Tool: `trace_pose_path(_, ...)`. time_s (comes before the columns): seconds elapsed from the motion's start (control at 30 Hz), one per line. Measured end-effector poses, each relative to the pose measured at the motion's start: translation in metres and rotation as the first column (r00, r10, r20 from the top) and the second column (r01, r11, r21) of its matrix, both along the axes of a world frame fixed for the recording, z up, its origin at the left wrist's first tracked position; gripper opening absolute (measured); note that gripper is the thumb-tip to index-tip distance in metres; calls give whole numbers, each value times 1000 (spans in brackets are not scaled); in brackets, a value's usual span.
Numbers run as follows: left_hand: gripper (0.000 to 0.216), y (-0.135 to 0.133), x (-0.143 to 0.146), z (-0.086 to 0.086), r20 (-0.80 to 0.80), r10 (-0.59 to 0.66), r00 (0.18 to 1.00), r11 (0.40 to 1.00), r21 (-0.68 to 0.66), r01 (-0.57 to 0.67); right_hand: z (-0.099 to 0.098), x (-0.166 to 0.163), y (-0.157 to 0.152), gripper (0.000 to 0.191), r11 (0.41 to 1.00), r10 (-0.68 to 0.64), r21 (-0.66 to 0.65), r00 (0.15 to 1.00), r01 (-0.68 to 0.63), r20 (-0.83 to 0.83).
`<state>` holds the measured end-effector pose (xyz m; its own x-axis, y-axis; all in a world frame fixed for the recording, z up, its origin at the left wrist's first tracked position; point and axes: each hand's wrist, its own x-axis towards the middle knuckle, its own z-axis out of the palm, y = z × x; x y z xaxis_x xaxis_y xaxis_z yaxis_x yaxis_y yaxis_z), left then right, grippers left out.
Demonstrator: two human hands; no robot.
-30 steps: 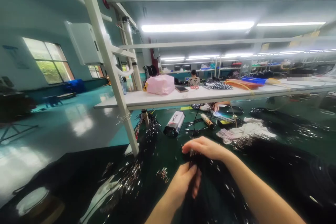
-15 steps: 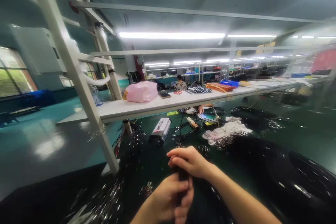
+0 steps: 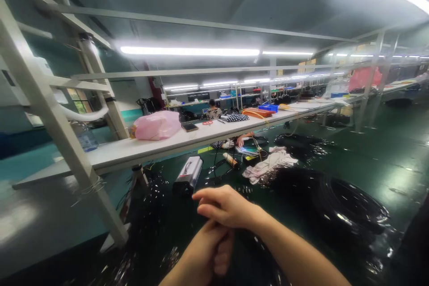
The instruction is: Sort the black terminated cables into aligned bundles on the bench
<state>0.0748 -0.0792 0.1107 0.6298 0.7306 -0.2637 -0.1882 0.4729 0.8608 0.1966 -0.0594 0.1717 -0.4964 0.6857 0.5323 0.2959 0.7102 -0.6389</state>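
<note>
My left hand (image 3: 212,250) is closed low in the middle, its fingers curled into the palm. Above it my right hand (image 3: 224,205) lies across the left thumb, fingers bent and pointing left. Whatever the two hands grip is hidden by them and the dark background. Just beyond my fingers a grey and white box-shaped device (image 3: 189,172) sits on the dark green surface. A black bundle with small shiny tips (image 3: 169,259) is to the left of my hands.
A white shelf (image 3: 110,152) carries a pink plastic bag (image 3: 157,125), a phone (image 3: 190,128) and red-handled scissors (image 3: 208,122). White gloves (image 3: 268,165) and a large black coil (image 3: 351,201) are on the right. Another person's hand (image 3: 241,139) is beyond the shelf. A metal post (image 3: 63,129) stands left.
The view has turned to the right, so the shelf and its things appear further left. My hands have closed up together, and the dark thing seen between them earlier is now hidden.
</note>
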Motion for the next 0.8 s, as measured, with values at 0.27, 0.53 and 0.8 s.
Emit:
trace_pose_path(0.27, 24, 24, -33, 95, 539, 401, 741, 847, 90, -524, -62, -11, -32, 81, 887, 132, -389, 944, -249, -301)
trace_pose_path(0.53, 30, 20, -85, 144, 682, 391, 618, 732, 176, -658, -73, 23, -69, 21, 916, -314, -250, 948, 314, 42)
trace_pose_path(0.8, 29, 10, -59, 144, 605, 376, 702, 731, 272, -626, -87, 23, -153, 34, 963, 39, -268, 999, -28, 36)
